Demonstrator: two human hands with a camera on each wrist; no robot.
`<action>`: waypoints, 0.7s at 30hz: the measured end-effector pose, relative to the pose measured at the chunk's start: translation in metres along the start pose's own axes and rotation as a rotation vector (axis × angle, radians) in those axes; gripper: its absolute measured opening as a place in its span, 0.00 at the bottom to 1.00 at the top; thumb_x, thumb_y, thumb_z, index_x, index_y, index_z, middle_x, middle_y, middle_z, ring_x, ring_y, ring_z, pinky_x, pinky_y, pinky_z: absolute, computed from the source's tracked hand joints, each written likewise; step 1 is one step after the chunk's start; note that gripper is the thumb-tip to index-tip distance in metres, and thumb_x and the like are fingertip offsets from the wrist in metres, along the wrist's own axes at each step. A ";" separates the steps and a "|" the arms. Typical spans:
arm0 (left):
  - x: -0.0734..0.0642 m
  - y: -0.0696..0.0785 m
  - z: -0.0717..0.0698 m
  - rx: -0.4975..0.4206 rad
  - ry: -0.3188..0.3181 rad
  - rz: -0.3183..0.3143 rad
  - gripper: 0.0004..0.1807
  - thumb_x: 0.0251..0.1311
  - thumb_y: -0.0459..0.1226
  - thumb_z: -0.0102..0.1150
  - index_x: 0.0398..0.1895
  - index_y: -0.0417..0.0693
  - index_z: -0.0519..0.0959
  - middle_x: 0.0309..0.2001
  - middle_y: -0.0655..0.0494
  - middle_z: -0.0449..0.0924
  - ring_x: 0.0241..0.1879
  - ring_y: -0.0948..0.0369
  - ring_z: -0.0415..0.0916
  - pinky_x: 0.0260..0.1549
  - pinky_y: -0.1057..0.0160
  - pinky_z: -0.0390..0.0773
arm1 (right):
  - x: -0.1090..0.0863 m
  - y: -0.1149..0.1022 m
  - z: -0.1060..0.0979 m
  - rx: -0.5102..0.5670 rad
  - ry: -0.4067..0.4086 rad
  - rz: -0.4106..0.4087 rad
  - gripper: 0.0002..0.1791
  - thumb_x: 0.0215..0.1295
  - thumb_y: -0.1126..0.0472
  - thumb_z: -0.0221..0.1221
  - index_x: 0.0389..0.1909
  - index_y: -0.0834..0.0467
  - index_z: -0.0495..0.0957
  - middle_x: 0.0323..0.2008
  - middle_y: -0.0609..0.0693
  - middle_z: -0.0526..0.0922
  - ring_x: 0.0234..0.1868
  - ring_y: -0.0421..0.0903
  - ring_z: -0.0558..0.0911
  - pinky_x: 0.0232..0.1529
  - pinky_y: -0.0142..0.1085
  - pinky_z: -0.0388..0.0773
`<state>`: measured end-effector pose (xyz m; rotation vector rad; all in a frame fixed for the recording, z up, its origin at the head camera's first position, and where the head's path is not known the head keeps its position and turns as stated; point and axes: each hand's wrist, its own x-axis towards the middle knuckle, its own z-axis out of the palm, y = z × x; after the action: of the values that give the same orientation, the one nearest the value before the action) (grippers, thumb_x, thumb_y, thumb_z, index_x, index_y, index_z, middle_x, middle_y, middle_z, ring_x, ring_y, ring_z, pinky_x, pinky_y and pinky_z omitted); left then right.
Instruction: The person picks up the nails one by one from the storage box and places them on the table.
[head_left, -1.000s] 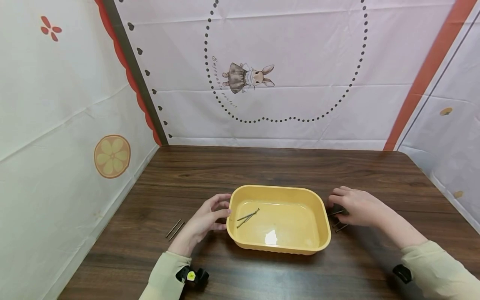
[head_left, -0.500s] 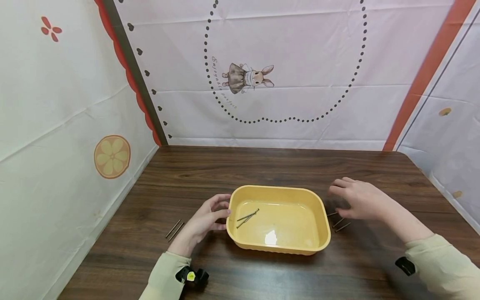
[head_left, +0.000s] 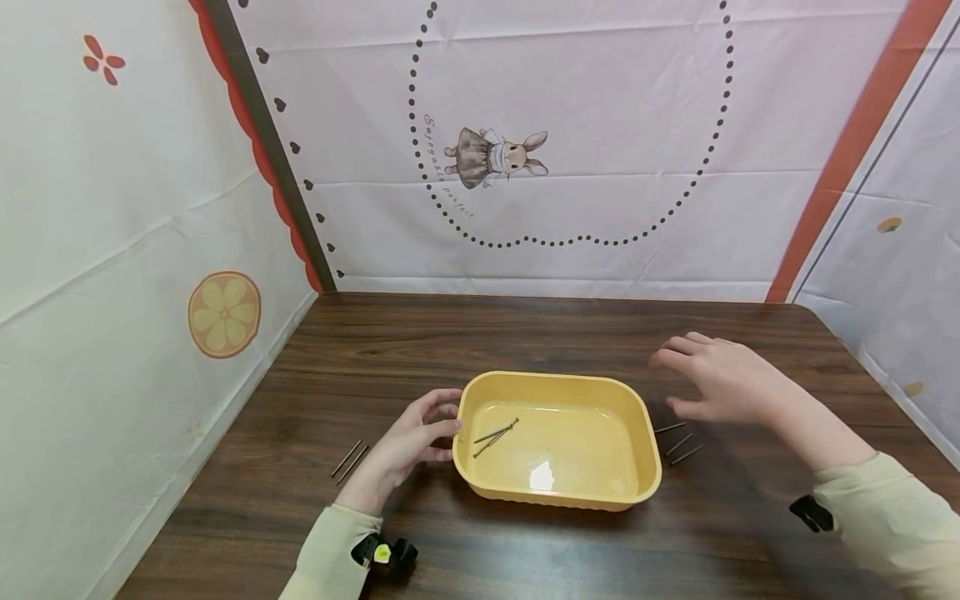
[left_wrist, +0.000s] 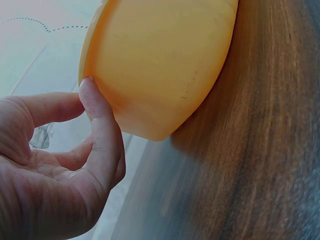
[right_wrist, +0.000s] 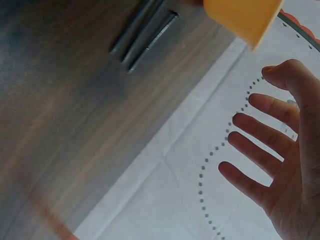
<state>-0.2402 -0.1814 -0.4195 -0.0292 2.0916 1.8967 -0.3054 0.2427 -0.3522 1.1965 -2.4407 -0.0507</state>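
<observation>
The yellow plastic basin (head_left: pixel 570 492) stands on the table, with a few crossed nails (head_left: pixel 495 435) on its floor towards the left. At the basin's left end, my left hand (head_left: pixel 408 433) holds the rim with thumb and fingers, and the left wrist view shows the thumb tip against the wall by the rim. My right hand (head_left: pixel 723 379) is raised beyond three loose nails (head_left: pixel 678 446) right of the basin. Its fingers are spread and hold nothing, as the right wrist view shows. Two more nails (head_left: pixel 350 460) lie side by side left of my left hand.
The dark wood table (head_left: pixel 540 333) runs back to a white printed cloth (head_left: pixel 600 150) hanging behind it. Another cloth (head_left: pixel 135 250) borders the left side. Black camera straps (head_left: pixel 382 552) are worn on both wrists.
My right hand has lifted off the nails on the right and drawn back towards the far side, its fingers opening and more of the nails showing. The left hand and basin stay put.
</observation>
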 end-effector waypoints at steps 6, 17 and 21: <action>0.000 -0.001 0.000 -0.006 -0.002 0.006 0.26 0.66 0.31 0.54 0.68 0.46 0.66 0.53 0.46 0.68 0.36 0.61 0.77 0.30 0.66 0.82 | 0.007 -0.002 -0.008 -0.022 0.030 -0.032 0.26 0.43 0.50 0.70 0.47 0.52 0.80 0.42 0.46 0.80 0.44 0.48 0.79 0.36 0.49 0.79; 0.000 -0.002 -0.001 -0.007 -0.008 0.011 0.26 0.66 0.31 0.54 0.68 0.46 0.66 0.53 0.47 0.68 0.35 0.61 0.76 0.29 0.67 0.82 | 0.019 -0.007 -0.020 -0.043 0.067 -0.083 0.26 0.43 0.49 0.70 0.46 0.52 0.80 0.43 0.48 0.80 0.45 0.50 0.80 0.38 0.48 0.78; -0.001 -0.001 -0.001 -0.004 -0.008 0.012 0.26 0.66 0.31 0.54 0.68 0.46 0.66 0.53 0.46 0.68 0.35 0.61 0.76 0.29 0.67 0.82 | 0.023 -0.009 -0.024 -0.040 0.059 -0.086 0.27 0.43 0.49 0.70 0.47 0.52 0.80 0.43 0.48 0.80 0.45 0.50 0.80 0.39 0.48 0.78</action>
<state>-0.2395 -0.1825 -0.4205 -0.0103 2.0872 1.9046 -0.3025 0.2231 -0.3244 1.2678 -2.3260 -0.0872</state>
